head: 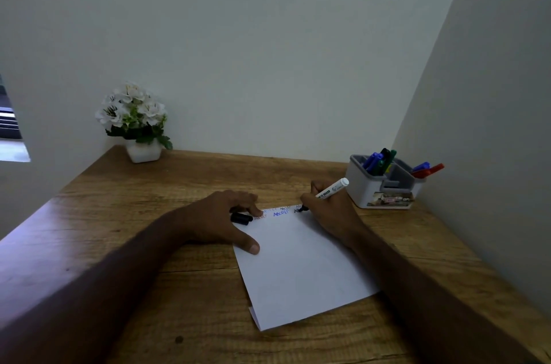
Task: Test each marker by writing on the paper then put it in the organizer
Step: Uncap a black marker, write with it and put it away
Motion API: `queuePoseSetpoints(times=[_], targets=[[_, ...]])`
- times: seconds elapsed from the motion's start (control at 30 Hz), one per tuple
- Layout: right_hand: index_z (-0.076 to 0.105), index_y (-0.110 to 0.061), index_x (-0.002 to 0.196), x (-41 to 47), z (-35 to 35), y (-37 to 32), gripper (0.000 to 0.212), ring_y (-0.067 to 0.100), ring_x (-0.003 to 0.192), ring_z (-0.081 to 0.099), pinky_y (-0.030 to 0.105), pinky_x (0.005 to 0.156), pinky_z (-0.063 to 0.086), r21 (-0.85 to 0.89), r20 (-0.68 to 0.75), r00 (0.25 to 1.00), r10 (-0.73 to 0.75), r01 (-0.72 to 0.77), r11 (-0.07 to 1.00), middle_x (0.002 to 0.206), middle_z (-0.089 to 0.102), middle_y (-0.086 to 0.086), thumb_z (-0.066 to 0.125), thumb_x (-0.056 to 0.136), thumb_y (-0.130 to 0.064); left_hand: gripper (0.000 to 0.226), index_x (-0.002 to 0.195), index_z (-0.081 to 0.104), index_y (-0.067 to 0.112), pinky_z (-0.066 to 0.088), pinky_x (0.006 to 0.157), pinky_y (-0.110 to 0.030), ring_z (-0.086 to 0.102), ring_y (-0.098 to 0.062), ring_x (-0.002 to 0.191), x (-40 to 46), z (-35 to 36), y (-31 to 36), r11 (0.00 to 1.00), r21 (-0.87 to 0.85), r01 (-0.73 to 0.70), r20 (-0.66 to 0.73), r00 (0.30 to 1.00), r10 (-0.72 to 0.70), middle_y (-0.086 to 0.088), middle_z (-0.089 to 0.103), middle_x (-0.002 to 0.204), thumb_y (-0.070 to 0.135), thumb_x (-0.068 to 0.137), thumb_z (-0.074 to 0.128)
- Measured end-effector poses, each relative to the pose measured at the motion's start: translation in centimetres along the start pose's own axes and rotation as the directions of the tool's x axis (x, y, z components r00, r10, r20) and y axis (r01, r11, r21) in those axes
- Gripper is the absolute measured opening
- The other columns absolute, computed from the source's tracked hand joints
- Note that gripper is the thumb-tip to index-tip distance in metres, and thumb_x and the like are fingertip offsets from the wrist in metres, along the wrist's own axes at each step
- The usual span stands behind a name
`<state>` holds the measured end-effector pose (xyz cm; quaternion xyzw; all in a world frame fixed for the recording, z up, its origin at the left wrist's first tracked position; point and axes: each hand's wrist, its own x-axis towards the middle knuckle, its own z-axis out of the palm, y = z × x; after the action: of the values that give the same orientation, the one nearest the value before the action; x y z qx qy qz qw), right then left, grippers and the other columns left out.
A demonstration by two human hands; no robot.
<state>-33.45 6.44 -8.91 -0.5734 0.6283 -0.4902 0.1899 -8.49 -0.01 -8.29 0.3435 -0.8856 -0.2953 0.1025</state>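
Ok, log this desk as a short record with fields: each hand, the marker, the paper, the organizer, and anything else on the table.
right hand: grips a white marker, dark tip on the paper's far edge
left hand: fingers spread, pressing the paper's left edge
black cap: beside the left hand's fingers, at the paper's far left corner
paper: white sheet on the wooden table, coloured test writing along the far edge
organizer: far right, already holds several markers
flower pot: far left by the wall
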Motion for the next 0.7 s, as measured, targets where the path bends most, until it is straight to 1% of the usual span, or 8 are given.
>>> queuePoseSetpoints(times=[0.13,0.23,0.3,0.37,0.43,0.53,0.6,0.7], targets=[[0.035,-0.018,0.058,0.24,-0.02,0.23,0.036,0.007,0.05,0.035,0.021,0.044,0.027,0.017,-0.059,0.998,0.017,-0.016,1.0,0.052,0.039,-0.006,0.065,0.077,-0.012,0.078,0.12,0.059,0.044,0.029,0.1,-0.024,0.034,-0.009,0.135,-0.06,-0.08,0.08,1.0,-0.004,0.01,0.006,1.0,-0.01,0.016,0.03,0.154,0.067,0.049,0.08],[0.033,-0.021,0.055,0.31,0.02,0.26,0.038,0.002,0.044,0.032,0.019,0.041,0.026,-0.018,-0.068,0.998,0.02,-0.022,1.0,0.047,0.037,-0.012,0.065,0.075,-0.016,0.074,0.12,0.059,0.045,0.029,0.102,-0.025,0.033,-0.009,0.136,-0.06,-0.03,0.07,1.0,-0.017,0.005,0.004,1.0,-0.005,0.017,0.03,0.154,0.065,0.052,0.082],[0.033,-0.021,0.055,0.31,0.05,0.27,0.038,0.002,0.044,0.032,0.018,0.041,0.026,-0.025,-0.059,0.998,0.014,-0.016,1.0,0.046,0.037,-0.013,0.065,0.075,-0.017,0.072,0.119,0.059,0.046,0.028,0.102,-0.024,0.033,-0.008,0.135,-0.09,-0.03,0.03,1.0,-0.017,0.004,0.003,1.0,-0.004,0.018,0.03,0.154,0.063,0.053,0.083],[0.035,-0.02,0.056,0.27,0.0,0.34,0.036,0.005,0.048,0.036,0.019,0.043,0.028,-0.027,-0.053,0.999,-0.001,0.0,1.0,0.051,0.041,-0.007,0.065,0.076,-0.016,0.071,0.119,0.06,0.046,0.028,0.101,-0.023,0.033,-0.005,0.133,-0.08,-0.03,-0.01,1.0,-0.012,0.004,0.002,1.0,-0.004,0.019,0.03,0.153,0.062,0.054,0.084],[0.036,-0.018,0.058,0.23,-0.1,0.38,0.035,0.007,0.051,0.038,0.019,0.044,0.029,-0.03,-0.045,0.999,0.0,-0.001,1.0,0.056,0.043,0.0,0.065,0.077,-0.015,0.071,0.119,0.06,0.045,0.027,0.101,-0.023,0.033,-0.005,0.134,-0.08,-0.04,-0.02,1.0,-0.01,0.001,0.0,1.0,-0.001,0.019,0.03,0.154,0.062,0.054,0.084],[0.036,-0.015,0.06,0.32,-0.17,0.43,0.033,0.008,0.051,0.032,0.021,0.044,0.026,-0.02,-0.061,0.998,0.005,-0.006,1.0,0.056,0.036,0.0,0.064,0.077,-0.013,0.072,0.121,0.058,0.045,0.027,0.103,-0.025,0.031,-0.009,0.137,0.01,-0.06,-0.07,1.0,0.0,0.005,0.006,1.0,-0.005,0.018,0.029,0.155,0.063,0.055,0.083],[0.039,-0.013,0.061,0.4,-0.12,0.45,0.03,0.01,0.053,0.032,0.024,0.045,0.026,-0.021,-0.074,0.997,0.009,-0.01,1.0,0.058,0.035,0.002,0.064,0.077,-0.013,0.072,0.122,0.058,0.046,0.027,0.104,-0.025,0.03,-0.01,0.138,0.04,-0.06,-0.11,1.0,0.012,0.005,0.007,1.0,-0.005,0.018,0.028,0.155,0.063,0.056,0.082],[0.037,-0.011,0.061,0.4,-0.06,0.36,0.03,0.012,0.054,0.029,0.028,0.048,0.022,-0.026,-0.077,0.997,0.001,-0.003,1.0,0.059,0.032,0.004,0.063,0.076,-0.014,0.072,0.119,0.059,0.046,0.028,0.104,-0.025,0.032,-0.008,0.136,0.04,-0.05,-0.21,1.0,-0.014,0.0,-0.003,1.0,0.0,0.018,0.03,0.154,0.062,0.054,0.084]])
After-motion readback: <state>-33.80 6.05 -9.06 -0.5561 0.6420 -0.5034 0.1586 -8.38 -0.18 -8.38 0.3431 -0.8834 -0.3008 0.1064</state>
